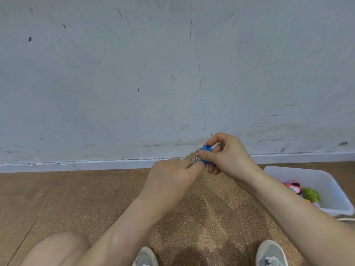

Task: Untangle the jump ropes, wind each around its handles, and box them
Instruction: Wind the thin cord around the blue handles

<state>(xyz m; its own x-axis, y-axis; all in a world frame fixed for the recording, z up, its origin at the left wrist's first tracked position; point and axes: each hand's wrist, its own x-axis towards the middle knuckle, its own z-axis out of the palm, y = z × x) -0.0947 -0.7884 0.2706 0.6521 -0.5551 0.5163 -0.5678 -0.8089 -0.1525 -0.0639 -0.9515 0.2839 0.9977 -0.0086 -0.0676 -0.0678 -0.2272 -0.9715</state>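
- Here, two hands meet in mid-air, above the floor [96,198] and in front of the wall [134,73].
- One rope is held: the right hand [228,156] has its fingers [218,136] curled round one blue handle [206,148], with the thumb laid across it.
- The left hand [171,175] pinches the speckled rope [193,157], which is wound in tight turns just beside the handle. Whether a second handle lies under the winding cannot be told.
- One white box [305,174] stands on the floor to the right, partly hidden by the right forearm. It holds one pink bundle [294,186] and one green coil [311,194], touching each other.
- Two grey shoes [270,253] and one knee [55,248] line the lower edge.
- A skirting board [96,165] marks where wall meets floor. Bare floor lies left of the hands, and the box closes in the right side.
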